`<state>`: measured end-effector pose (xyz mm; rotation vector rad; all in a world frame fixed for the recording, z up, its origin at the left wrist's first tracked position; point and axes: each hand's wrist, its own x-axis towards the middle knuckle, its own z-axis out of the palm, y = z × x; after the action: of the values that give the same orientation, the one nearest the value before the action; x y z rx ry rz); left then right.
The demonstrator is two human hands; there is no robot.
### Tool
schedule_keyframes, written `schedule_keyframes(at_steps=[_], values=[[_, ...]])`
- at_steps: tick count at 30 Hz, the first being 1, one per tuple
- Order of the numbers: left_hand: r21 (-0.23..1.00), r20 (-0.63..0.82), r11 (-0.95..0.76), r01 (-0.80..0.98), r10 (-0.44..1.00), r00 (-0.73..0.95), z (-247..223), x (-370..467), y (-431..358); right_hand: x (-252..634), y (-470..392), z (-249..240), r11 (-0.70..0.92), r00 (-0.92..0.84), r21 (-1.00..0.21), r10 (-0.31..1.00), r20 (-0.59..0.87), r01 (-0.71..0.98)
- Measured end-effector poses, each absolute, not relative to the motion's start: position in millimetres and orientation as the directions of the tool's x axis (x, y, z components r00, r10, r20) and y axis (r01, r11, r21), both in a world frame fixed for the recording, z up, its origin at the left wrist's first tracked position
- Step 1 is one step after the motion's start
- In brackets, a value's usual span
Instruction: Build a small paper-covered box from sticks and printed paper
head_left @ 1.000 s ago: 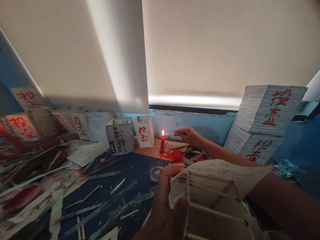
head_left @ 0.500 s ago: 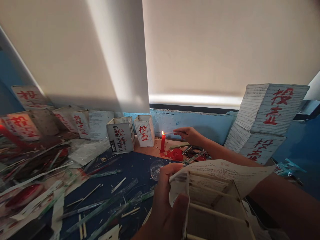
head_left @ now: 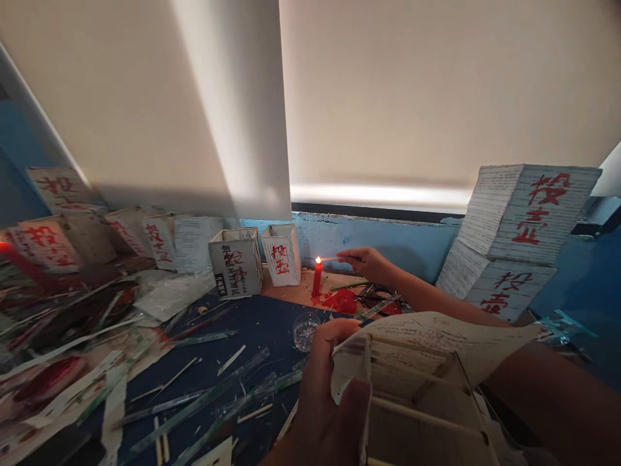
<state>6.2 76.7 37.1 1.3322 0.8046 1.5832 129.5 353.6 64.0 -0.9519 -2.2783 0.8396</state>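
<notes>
Pinching a thin stick (head_left: 330,259) beside the lit candle (head_left: 317,282), the right hand (head_left: 367,261) could scorch its fingers; left hand (head_left: 321,378) grips a frame (head_left: 427,415) whose paper (head_left: 463,338) could ignite if swung closer.

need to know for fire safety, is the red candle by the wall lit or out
Lit: the red candle stands upright with a small bright flame at its top, beside the right hand's fingers.
</notes>
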Motion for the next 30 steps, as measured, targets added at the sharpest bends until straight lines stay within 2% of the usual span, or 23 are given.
schedule_keyframes(at_steps=[7,15,30], values=[[0.892,0.413,-0.412,-0.184,0.91,-0.038,44.0,4.3,74.8,129.4,351.4,66.0,0.566,-0.608,-0.701,0.758,0.237,0.434],[0.877,0.421,-0.404,-0.261,0.907,0.01,36.2,5.0,79.9,130.1,349.9,67.0,0.571,-0.615,-0.706,0.75,0.242,0.419],[0.877,0.464,-0.469,-0.107,0.883,-0.069,50.3,8.8,71.0,128.2,353.7,65.9,0.597,-0.608,-0.67,0.748,0.267,0.441]])
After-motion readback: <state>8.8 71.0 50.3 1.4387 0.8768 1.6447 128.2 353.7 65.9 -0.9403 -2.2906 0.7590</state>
